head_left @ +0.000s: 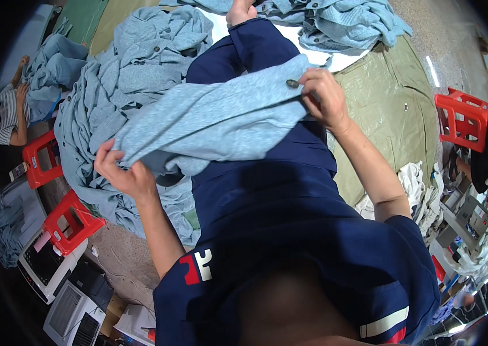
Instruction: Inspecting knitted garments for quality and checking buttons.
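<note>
Across my lap stretches a light blue knitted cardigan, pulled lengthwise between my hands. My left hand pinches its left end, fingers curled over the folded cloth. At the upper right end, my right hand grips the edge between thumb and fingers, close beside a dark round button. The cloth hangs in loose folds and its lower part drapes toward my left hand. Which part of the garment each hand holds is hard to make out.
Buttoned blue knitwear lies heaped at left, and another knitwear pile is at the far right. A green tarp covers the ground. Red stools stand on both sides. A co-worker in a striped shirt sits far left.
</note>
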The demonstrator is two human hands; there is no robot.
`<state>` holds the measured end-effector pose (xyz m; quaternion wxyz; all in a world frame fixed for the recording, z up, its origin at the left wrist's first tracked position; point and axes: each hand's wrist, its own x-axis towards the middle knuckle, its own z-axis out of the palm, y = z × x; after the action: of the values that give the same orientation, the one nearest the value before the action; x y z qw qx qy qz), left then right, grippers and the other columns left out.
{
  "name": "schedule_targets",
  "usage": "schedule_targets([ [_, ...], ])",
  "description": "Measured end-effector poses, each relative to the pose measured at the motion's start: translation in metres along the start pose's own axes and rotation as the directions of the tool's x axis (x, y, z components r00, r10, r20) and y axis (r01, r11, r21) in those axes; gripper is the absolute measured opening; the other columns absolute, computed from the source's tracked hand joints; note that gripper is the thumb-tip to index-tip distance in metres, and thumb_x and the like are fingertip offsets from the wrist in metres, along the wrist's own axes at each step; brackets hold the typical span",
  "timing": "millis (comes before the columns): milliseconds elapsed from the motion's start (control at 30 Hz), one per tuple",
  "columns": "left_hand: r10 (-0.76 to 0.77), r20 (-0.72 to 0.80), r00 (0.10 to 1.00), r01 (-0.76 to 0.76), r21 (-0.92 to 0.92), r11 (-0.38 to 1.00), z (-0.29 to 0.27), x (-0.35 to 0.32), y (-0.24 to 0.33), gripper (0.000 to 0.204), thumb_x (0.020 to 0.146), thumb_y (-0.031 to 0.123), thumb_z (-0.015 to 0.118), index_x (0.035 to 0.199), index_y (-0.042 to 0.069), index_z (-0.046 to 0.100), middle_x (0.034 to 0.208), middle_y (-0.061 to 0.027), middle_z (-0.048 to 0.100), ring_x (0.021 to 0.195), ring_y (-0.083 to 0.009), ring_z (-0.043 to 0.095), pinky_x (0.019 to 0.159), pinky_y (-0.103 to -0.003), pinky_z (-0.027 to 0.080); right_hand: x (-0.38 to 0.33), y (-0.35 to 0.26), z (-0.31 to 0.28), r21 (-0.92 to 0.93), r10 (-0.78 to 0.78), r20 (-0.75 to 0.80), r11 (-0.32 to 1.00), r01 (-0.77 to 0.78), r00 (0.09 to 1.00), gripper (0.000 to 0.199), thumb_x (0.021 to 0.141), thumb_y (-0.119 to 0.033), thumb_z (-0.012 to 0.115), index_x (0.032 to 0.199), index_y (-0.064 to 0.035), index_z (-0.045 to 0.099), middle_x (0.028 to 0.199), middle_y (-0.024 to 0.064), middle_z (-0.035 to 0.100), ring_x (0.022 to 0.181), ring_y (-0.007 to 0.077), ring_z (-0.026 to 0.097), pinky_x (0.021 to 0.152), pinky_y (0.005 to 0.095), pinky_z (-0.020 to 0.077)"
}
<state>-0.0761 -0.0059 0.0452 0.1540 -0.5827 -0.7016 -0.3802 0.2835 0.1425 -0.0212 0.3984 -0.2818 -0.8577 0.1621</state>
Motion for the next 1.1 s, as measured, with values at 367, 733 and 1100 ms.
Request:
schedule_targets([
  [367,-0.226,-0.058,0.972,0.201,-0.288,0.936,0.027,-0.029,-0.022,0.027,0.079,-0.007,0.065,0.092,0.006,0.045,0.119,-0.0117,0.043,0.112,-0.0227,0.045,0.096,-0.034,0.037,-0.02,-0.025,0.019,0.214,0.257,0.031,0.942,-0.258,0.966,0.033,0.073,0.005,0.066,0.104,-0.001,0.057,0.091,0.014,0.06,0.08,0.0301,0.061,0.069,0.036,0.0489],
  [733,0.136,-0.094,0.986,-0.164,-0.468,0.868,0.055,0.093,0.018,0.029,0.073,-0.017,0.058,0.097,0.0,0.058,0.115,-0.0122,0.052,0.109,-0.022,0.057,0.093,-0.033,0.05,0.04,-0.036,-0.114,-0.255,0.069,-0.538,0.936,-0.241,0.84,0.017,0.087,-0.005,0.052,0.101,0.0028,0.059,0.099,0.0128,0.062,0.094,0.0213,0.059,0.086,0.032,0.0465],
  [1100,0.044,0.408,0.912,0.082,-0.287,0.954,0.126,0.008,0.011,0.017,0.072,0.011,0.068,0.089,0.011,0.062,0.09,-0.0057,0.065,0.086,-0.0285,0.062,0.07,-0.039,0.048,-0.017,-0.017,-0.243,-0.334,-0.112,-0.9,0.798,-0.501,0.42,0.016,0.091,-0.007,0.056,0.098,0.0065,0.06,0.094,0.0126,0.064,0.082,0.0206,0.061,0.079,0.0301,0.05],
])
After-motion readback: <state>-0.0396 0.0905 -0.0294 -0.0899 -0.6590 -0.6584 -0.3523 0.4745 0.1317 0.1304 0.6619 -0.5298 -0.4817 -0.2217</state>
